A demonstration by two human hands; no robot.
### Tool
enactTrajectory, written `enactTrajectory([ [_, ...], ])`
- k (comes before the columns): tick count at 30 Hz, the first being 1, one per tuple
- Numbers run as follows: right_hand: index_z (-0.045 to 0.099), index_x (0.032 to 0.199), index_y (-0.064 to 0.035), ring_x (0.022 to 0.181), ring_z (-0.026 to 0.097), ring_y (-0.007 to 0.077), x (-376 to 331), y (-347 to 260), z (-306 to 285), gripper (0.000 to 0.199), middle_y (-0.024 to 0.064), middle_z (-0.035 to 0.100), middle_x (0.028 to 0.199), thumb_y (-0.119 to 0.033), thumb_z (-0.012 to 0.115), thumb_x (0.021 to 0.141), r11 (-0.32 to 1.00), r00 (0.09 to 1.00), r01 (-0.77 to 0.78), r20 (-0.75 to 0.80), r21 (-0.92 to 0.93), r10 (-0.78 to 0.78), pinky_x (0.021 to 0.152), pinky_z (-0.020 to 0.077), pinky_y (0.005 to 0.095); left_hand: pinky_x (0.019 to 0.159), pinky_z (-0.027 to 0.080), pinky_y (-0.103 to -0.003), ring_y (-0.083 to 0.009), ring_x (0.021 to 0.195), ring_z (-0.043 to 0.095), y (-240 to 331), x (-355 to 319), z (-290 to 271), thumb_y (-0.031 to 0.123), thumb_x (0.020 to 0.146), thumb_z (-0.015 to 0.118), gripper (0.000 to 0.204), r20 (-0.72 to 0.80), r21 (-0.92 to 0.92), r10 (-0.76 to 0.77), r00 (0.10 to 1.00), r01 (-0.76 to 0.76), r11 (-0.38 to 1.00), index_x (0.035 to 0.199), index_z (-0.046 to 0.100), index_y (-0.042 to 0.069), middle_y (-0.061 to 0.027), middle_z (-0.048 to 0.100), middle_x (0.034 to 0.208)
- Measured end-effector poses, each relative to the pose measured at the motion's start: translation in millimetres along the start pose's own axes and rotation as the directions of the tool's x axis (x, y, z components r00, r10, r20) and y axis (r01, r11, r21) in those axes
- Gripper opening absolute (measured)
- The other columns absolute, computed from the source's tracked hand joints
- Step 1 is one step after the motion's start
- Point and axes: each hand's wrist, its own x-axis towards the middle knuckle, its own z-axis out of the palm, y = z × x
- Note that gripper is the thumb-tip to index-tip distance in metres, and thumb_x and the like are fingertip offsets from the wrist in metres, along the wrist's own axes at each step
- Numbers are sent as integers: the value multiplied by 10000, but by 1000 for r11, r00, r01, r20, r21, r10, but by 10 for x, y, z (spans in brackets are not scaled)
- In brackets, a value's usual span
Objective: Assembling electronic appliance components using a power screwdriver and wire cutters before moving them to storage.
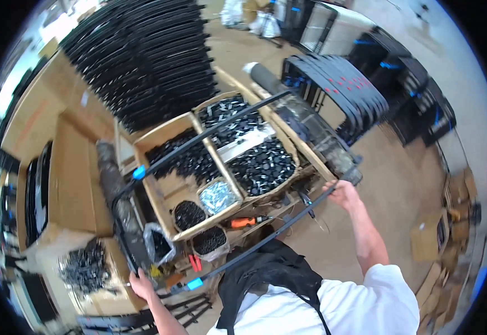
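Note:
I hold a large black rectangular metal frame [210,134] flat over a workbench. My left hand [141,283] grips its near left corner, close to a blue clip [194,283]. My right hand [344,192] grips the frame's near right corner. A second blue clip [138,172] sits on the far left side of the frame. Under the frame lie cardboard boxes [168,190] filled with small black parts [260,164]. I wear a white shirt and a black apron.
A tall stack of black frames [148,61] lies beyond the boxes. More black frames [344,84] lean upright at the right. An orange-handled tool [243,221] and bags of small parts [218,196] rest on the bench. Cardboard boxes [427,237] stand on the floor at right.

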Motion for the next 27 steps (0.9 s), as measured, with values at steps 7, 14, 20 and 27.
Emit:
enactTrajectory([
  [7,678,1141,5,1138,710,341,570,639,-318,264,214,709,1180,-119,652,910,595,972,-74,-192,-800,-136,1007,566,447,1000,508,-489,-451,1129,682,446,-32,152,421,995,675,575,22,35,16,1000,-16,999,1319,679,-54,-278,721,1240],
  [14,617,1295,124,1099,714,448,1560,1273,130,750,364,643,1290,-466,745,850,-143,968,101,131,-985,-215,934,589,488,1040,509,-498,-455,1178,652,467,-19,-190,263,1001,655,519,-49,199,235,971,-221,955,1435,602,-17,-261,679,1326],
  [20,696,1173,76,963,768,359,1834,1508,-517,400,276,743,1076,-193,594,895,-372,821,-61,166,-926,-546,791,629,480,901,612,-356,-240,1020,736,3296,-765,-256,160,1089,590,294,222,-566,323,920,-148,811,1297,702,-15,-153,751,1194],
  [27,603,1160,21,990,713,474,-336,565,-546,366,315,701,1017,-197,668,873,-43,908,140,145,-989,-394,877,587,539,945,546,-295,-177,1029,729,5497,-1972,-86,139,1066,620,254,457,-835,808,371,-135,534,1236,718,-23,-107,766,1105],
])
